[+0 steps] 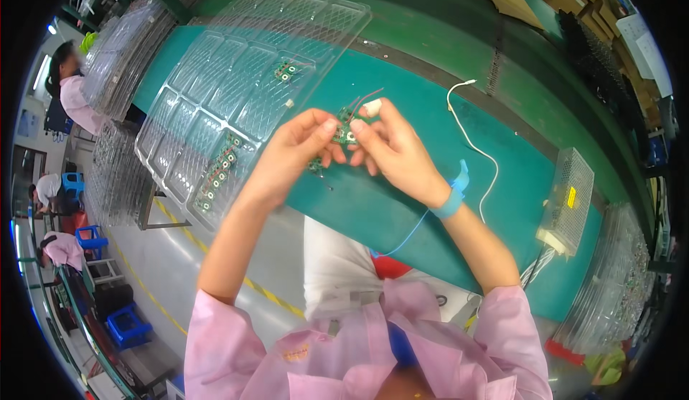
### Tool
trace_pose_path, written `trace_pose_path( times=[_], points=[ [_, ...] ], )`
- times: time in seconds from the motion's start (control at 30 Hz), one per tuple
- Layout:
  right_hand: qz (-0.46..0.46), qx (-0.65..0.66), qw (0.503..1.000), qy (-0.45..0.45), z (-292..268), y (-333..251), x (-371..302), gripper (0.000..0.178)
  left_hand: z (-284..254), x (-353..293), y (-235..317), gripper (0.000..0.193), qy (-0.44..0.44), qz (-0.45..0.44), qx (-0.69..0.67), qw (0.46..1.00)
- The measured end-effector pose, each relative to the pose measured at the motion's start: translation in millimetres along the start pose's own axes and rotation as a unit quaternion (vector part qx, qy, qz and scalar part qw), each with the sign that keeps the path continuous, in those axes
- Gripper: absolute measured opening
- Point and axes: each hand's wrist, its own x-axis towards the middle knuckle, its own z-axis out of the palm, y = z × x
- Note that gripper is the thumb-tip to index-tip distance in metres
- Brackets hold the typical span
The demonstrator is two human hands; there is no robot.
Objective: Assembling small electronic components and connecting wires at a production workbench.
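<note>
Between my two hands, above the green mat, I hold a small green circuit board (346, 135) with thin red and dark wires rising from it. My left hand (301, 142) pinches its left side between thumb and fingers. My right hand (391, 142) grips the right side; a white cover sits on one fingertip, and a blue strap (451, 198) circles that wrist. Another bit of green board (314, 165) shows under my left fingers; whether it joins the held one, I cannot tell. To the left, a clear plastic tray (247, 88) carries several similar boards (217, 174).
A white cable (470, 138) runs across the green mat (502, 177) on the right. Beyond it stands a perforated metal box (567, 198) with wires. Stacked clear trays (610, 278) are at far right, more (133, 34) at upper left. Other people in pink sit or stand at left.
</note>
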Motion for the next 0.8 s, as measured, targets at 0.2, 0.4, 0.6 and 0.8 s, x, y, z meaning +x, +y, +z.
trace_pose_path(
  times=[0.2,0.4,0.6,0.8],
  points=[
    [0.071,0.109,0.989,0.070,-6,-2,2,0.014,13,-9,-1,0.016,0.087,0.143,0.143,0.975],
    [0.034,0.063,0.996,-0.061,0,-1,-1,0.013,13,-16,-2,0.013,0.107,0.130,0.161,0.972],
    [0.020,0.016,0.997,-0.075,7,-3,-7,0.014,9,-21,3,0.015,0.102,0.105,0.173,0.974],
    [0.007,-0.018,0.996,-0.088,13,-8,-12,0.018,5,-27,13,0.017,0.097,0.064,0.212,0.970]
  ],
)
